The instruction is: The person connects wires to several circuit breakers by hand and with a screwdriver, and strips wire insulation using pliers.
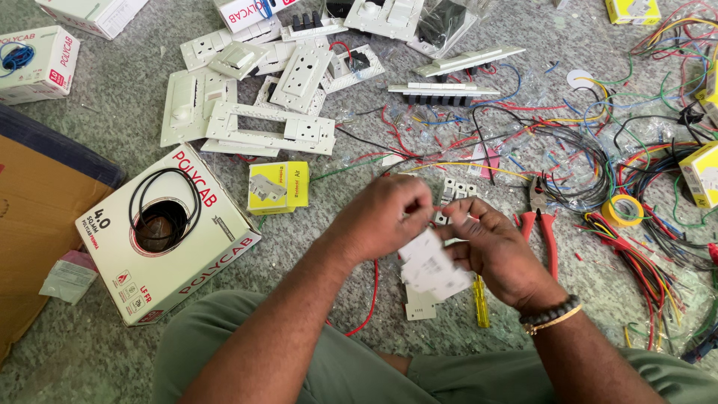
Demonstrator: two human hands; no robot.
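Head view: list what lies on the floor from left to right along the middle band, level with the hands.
Brown cardboard sheet → white wire box → small yellow box → left hand → right hand → red-handled pliers → yellow tape roll.

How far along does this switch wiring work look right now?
Looks done: several white switch plates lie fitted with modules on the grey floor.

In hand: both hands, the left hand and the right hand, hold a small white switch module, blurred.

Left: loose coloured wires, red-handled pliers and a yellow boxed part lie unused.
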